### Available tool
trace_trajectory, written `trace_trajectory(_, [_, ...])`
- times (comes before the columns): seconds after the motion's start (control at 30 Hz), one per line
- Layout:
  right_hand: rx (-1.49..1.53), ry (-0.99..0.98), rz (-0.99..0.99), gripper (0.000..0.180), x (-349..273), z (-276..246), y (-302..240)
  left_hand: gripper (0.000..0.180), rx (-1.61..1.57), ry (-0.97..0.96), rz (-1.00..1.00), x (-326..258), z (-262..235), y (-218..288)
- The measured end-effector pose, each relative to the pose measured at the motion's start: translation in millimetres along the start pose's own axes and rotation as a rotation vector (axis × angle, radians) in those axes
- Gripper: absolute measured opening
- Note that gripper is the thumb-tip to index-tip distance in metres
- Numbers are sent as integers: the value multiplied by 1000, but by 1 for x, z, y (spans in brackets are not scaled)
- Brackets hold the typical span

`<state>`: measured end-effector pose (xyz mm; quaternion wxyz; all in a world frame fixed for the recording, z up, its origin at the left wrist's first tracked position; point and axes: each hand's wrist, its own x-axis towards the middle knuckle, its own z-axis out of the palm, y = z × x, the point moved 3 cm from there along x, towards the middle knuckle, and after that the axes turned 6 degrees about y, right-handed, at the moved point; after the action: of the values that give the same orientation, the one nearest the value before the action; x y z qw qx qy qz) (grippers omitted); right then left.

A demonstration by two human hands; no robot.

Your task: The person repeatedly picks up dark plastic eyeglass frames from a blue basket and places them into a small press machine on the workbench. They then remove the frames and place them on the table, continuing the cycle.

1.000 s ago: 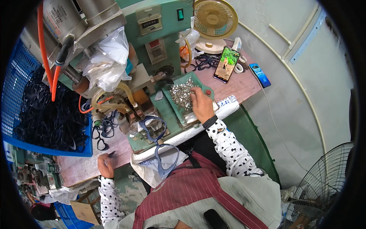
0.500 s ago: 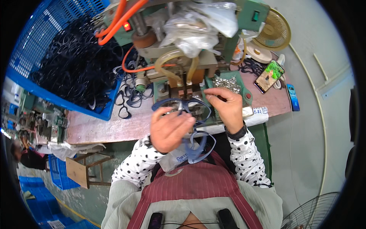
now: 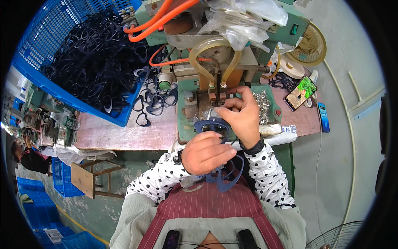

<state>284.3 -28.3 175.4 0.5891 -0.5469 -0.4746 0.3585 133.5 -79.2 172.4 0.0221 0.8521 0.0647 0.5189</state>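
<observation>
The worn pinkish bench [image 3: 110, 135] carries a green machine [image 3: 248, 66], loose dark frames [image 3: 155, 104] left of it, a fan [image 3: 309, 46] and a lit phone [image 3: 301, 93] right; a blue basket [image 3: 83, 98] apparently rests there too.

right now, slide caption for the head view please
Left hand over a blue eyeglass frame, right hand at a green bench machine, beside small metal parts.

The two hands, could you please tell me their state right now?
Left hand: over the blue frame; grip hidden.
Right hand: partly curled; whether holding anything cannot be told.
</observation>
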Motion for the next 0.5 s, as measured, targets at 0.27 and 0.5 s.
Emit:
trace_trajectory(0.27, [-121,162,-119,49,20,-33,30,35,-160,-161,-13,5,6,-14])
trace_trajectory(0.5, [-511,253,-94,21,29,-137,123,37,-93,-126,15,-3,14,-19])
